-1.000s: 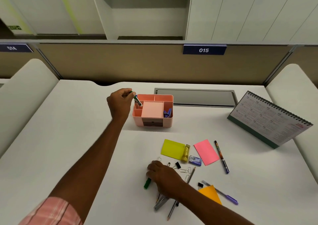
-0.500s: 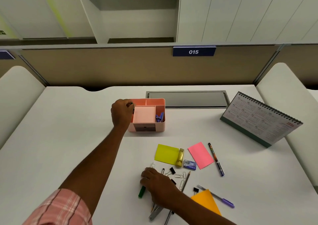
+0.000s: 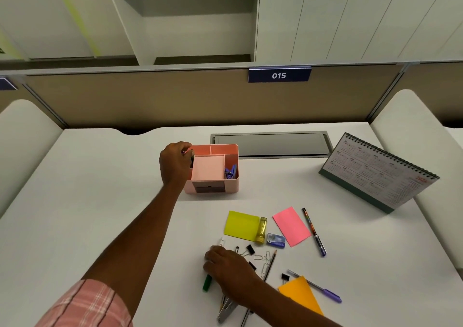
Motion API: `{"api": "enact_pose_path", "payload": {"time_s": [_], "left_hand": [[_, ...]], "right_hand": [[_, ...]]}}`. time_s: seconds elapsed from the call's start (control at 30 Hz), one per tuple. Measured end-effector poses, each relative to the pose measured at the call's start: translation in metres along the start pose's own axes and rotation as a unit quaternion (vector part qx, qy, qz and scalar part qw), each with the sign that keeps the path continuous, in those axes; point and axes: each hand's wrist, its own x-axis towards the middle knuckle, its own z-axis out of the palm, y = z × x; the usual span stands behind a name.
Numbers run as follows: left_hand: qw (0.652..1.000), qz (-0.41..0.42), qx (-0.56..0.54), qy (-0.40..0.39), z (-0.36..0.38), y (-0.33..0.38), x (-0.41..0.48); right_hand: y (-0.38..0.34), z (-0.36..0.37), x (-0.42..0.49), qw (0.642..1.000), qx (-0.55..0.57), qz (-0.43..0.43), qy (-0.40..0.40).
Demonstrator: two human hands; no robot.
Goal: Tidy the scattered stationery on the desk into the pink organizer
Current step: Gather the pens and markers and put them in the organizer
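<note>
The pink organizer (image 3: 213, 149) stands mid-desk, with a blue item (image 3: 231, 172) in its right compartment. My left hand (image 3: 175, 164) is at the organizer's left compartment, fingers closed on a dark pen (image 3: 192, 158) that is mostly hidden inside. Near the front of the desk, my right hand (image 3: 230, 271) lies over a green marker (image 3: 207, 283), fingers curled on it. Around that hand lie binder clips (image 3: 249, 249), paper clips (image 3: 263, 257), a pencil (image 3: 270, 265) and a grey metal tool (image 3: 226, 310).
Right of my hand lie a yellow note (image 3: 241, 225), yellow highlighter (image 3: 261, 230), small blue box (image 3: 275, 240), pink note (image 3: 292, 226), patterned pen (image 3: 313, 231), purple pen (image 3: 318, 288) and orange note (image 3: 299, 294). A desk calendar (image 3: 375, 174) stands at right, a cable hatch (image 3: 270, 145) behind.
My left hand has lowered the pen from above the organizer's left rim down into the left compartment. My right hand has stayed on the green marker.
</note>
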Motion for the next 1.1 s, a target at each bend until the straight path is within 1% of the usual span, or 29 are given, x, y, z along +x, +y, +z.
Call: {"api": "enact_pose_path", "payload": {"time_s": [0.07, 0.17, 0.23, 0.3, 0.37, 0.43, 0.47, 0.53, 0.6, 0.63, 0.67, 0.7, 0.73, 0.8, 0.9, 1.1], "left_hand": [[1.0, 0.008, -0.01, 0.005, -0.002, 0.0, -0.001], [0.999, 0.021, -0.024, 0.009, -0.005, -0.002, -0.01], [0.998, 0.002, -0.059, -0.009, -0.007, -0.002, -0.025], [0.993, -0.015, -0.101, -0.058, -0.009, 0.0, -0.048], [0.983, -0.027, -0.134, -0.121, -0.011, 0.004, -0.074], [0.958, -0.069, -0.194, -0.201, -0.016, 0.01, -0.097], [0.944, -0.097, -0.213, -0.233, -0.019, 0.013, -0.106], [0.921, -0.147, -0.241, -0.268, -0.028, 0.016, -0.12], [0.903, -0.181, -0.266, -0.285, -0.036, 0.019, -0.134], [0.893, -0.192, -0.276, -0.299, -0.04, 0.02, -0.141], [0.884, -0.195, -0.284, -0.315, -0.044, 0.021, -0.147], [0.878, -0.19, -0.29, -0.33, -0.047, 0.023, -0.153], [0.877, -0.181, -0.291, -0.338, -0.048, 0.024, -0.157], [0.886, -0.167, -0.286, -0.325, -0.051, 0.027, -0.162], [0.904, -0.168, -0.276, -0.279, -0.056, 0.027, -0.162], [0.909, -0.176, -0.287, -0.246, -0.063, 0.028, -0.154]], "right_hand": [[-0.001, 0.0, 0.002, 1.0, -0.028, 0.004, -0.002], [0.0, -0.004, 0.003, 0.999, -0.038, 0.003, 0.002], [0.002, -0.009, 0.003, 0.999, -0.028, 0.008, 0.02], [0.003, -0.017, 0.004, 0.998, -0.017, 0.025, 0.048], [0.005, -0.027, 0.005, 0.996, -0.003, 0.046, 0.08], [0.008, -0.038, 0.006, 0.989, 0.027, 0.087, 0.116], [0.01, -0.045, 0.006, 0.982, 0.056, 0.121, 0.133], [0.014, -0.055, 0.005, 0.953, 0.151, 0.21, 0.156], [0.02, -0.063, 0.003, 0.895, 0.287, 0.284, 0.191], [0.023, -0.065, 0.003, 0.865, 0.335, 0.305, 0.214], [0.025, -0.067, 0.003, 0.846, 0.359, 0.318, 0.233], [0.027, -0.068, 0.003, 0.835, 0.37, 0.325, 0.246], [0.028, -0.07, 0.005, 0.831, 0.368, 0.329, 0.254], [0.029, -0.072, 0.007, 0.831, 0.362, 0.331, 0.262], [0.025, -0.077, 0.009, 0.831, 0.375, 0.325, 0.249], [0.021, -0.075, 0.012, 0.837, 0.379, 0.317, 0.235]]}}
